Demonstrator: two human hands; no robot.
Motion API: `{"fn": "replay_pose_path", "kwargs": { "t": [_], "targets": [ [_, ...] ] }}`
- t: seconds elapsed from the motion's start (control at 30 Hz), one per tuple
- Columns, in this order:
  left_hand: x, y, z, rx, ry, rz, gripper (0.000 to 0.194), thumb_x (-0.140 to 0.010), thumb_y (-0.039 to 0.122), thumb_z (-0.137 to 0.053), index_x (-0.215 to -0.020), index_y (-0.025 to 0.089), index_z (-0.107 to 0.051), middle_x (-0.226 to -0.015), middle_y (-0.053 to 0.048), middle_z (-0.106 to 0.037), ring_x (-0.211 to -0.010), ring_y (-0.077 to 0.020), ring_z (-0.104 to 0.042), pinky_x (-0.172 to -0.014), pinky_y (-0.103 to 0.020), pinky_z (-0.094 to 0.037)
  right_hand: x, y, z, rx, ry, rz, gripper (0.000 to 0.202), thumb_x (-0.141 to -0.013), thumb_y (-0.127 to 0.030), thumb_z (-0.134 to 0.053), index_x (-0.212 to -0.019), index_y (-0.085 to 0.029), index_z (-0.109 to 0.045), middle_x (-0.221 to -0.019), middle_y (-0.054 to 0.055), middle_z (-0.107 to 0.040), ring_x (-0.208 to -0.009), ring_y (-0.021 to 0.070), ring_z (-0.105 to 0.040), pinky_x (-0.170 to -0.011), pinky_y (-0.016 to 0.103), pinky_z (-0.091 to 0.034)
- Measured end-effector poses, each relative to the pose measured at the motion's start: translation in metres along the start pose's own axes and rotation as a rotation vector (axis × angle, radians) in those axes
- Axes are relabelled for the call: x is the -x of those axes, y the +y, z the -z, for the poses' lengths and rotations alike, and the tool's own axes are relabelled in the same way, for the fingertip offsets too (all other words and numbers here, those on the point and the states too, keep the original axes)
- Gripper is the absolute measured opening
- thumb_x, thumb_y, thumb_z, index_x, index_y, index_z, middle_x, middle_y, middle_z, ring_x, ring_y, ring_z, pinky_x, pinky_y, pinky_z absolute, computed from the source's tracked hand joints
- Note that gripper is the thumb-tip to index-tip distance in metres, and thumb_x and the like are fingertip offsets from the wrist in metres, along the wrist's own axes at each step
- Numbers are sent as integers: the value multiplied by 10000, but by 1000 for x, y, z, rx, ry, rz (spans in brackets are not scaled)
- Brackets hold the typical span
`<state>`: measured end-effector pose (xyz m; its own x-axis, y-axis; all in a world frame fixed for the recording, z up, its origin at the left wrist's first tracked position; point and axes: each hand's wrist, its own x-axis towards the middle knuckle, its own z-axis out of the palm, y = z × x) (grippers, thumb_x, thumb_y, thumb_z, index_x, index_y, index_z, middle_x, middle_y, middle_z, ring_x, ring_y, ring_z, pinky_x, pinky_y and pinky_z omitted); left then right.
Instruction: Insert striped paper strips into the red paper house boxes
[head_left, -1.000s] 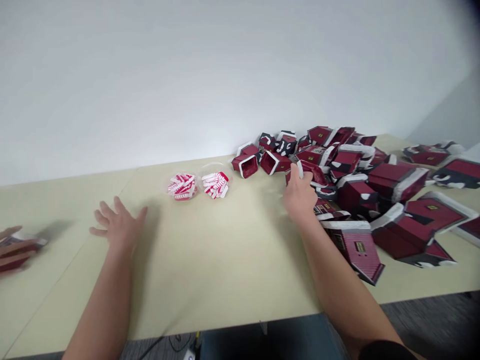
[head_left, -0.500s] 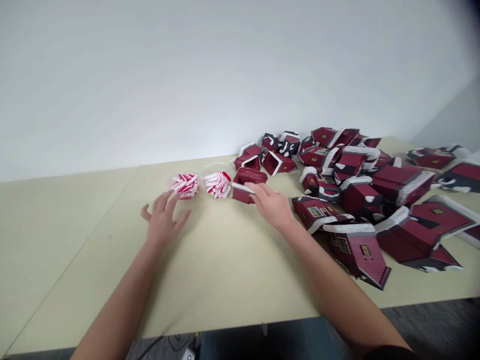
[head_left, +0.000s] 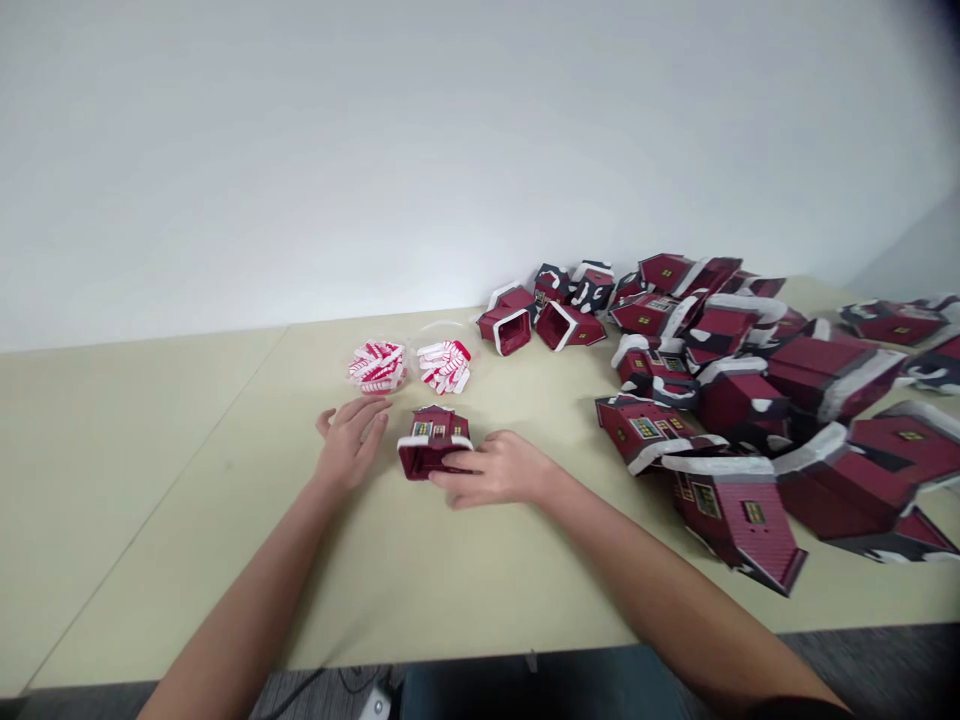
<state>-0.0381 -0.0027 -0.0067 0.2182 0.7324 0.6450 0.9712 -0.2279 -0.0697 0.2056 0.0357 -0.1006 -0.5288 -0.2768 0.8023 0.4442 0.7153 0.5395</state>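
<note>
My right hand (head_left: 495,470) grips a small dark red toy house (head_left: 442,424) by its right side, fingertips at the rim. The house is tipped with its hollow, white-edged open bottom toward me and its yellow windows upward. Just left of the house, my left hand (head_left: 352,445) holds nothing; its fingers are bent and apart from the house. Beyond the hands sit two clear round containers, one with red-and-white striped pieces (head_left: 377,367), the other with white-and-red pieces (head_left: 444,367).
A heap of dark red houses with white snow-like trim (head_left: 739,400) spreads over the right of the pale yellow table (head_left: 187,520). Several more houses (head_left: 570,325) lie near the wall (head_left: 420,160). A table seam runs along the left. Cables show below the front edge.
My right hand has brought the house nearer and to the left, turning its open bottom toward me. My left hand has shifted slightly right, closer to the house.
</note>
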Motion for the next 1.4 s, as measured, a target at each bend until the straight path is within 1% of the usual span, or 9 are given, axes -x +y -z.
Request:
{"fn": "replay_pose_path", "kwargs": {
  "t": [0.17, 0.27, 0.4, 0.57, 0.7, 0.87, 1.07, 1.2, 1.4],
  "targets": [
    [2, 1, 0, -44, -43, -39, 522, -961, 511, -243, -1201, 247, -625, -1275, -11, -506, -1213, -68, -454, -1203, -304, -190, -9, -11, 7, -153, 317, 126, 496, -786, -707, -548, -871, -233, -665, -775, -14, -644, -528, 71, -467, -488, 257, -294],
    [3, 1, -1, -36, -76, -64, 542, -956, 538, -239, -1209, 251, -623, -1277, -15, -503, -1224, -72, -447, -1219, -315, -188, -9, -14, 11, -254, 360, 76, 533, -715, -748, -580, -813, -230, -663, -732, -1, -638, -512, 84, -470, -496, 268, -304],
    [4, 3, -3, 13, -113, -99, 543, -919, 600, -319, -1223, 263, -617, -1295, -19, -486, -1240, -88, -441, -1231, -324, -191, 0, -4, 11, -402, 132, -379, 530, -723, -759, -528, -761, -255, -687, -662, 28, -622, -533, 134, -514, -567, 314, -395],
    [6, 6, -8, 93, -150, -112, 577, -910, 619, -318, -1239, 243, -607, -1278, -30, -501, -1217, -76, -464, -1192, -264, -278, -1, 28, -1, -265, 54, -974, 293, -912, -383, -459, -963, -212, -691, -903, 58, -669, -646, 136, -567, -648, 287, -435],
    [6, 7, -9, 146, -157, -116, 555, -897, 621, -355, -1214, 249, -618, -1267, -17, -511, -1202, -68, -480, -1169, -237, -300, -10, 51, -22, -216, -239, -913, 253, -896, -249, -501, -1079, -260, -674, -1081, 29, -637, -865, 160, -603, -662, 257, -427],
    [8, 8, -6, 169, -156, -140, 487, -867, 609, -447, -1164, 277, -643, -1264, -4, -513, -1192, -70, -492, -1165, -248, -300, -37, 59, -40, -155, -493, -748, 264, -937, -351, -499, -1150, -282, -640, -1192, 34, -594, -899, 172, -605, -640, 253, -413],
    [11, 8, -6, 187, -152, -188, 471, -849, 586, -494, -1160, 269, -650, -1255, -16, -519, -1196, -68, -486, -1173, -249, -295, -51, 57, -51, -57, -604, -733, 293, -978, -234, -374, -1103, -221, -639, -1169, 88, -603, -810, 171, -610, -646, 277, -406],
    [12, 10, -7, 208, -149, -178, 486, -852, 598, -480, -1142, 253, -663, -1246, -21, -524, -1192, -69, -486, -1180, -252, -290, -41, 56, -54, -220, -357, -823, 264, -972, -307, -422, -1076, -216, -647, -1144, 84, -618, -842, 179, -604, -675, 288, -426],
    [11, 15, -8, 268, -133, -137, 497, -847, 608, -488, -1115, 233, -673, -1228, -24, -538, -1165, -60, -515, -1142, -227, -337, -35, 41, -35, -1099, 325, -1194, 371, -810, -522, -621, -930, -172, -615, -866, 33, -638, -512, 75, -473, -475, 217, -387]
  ]
}}
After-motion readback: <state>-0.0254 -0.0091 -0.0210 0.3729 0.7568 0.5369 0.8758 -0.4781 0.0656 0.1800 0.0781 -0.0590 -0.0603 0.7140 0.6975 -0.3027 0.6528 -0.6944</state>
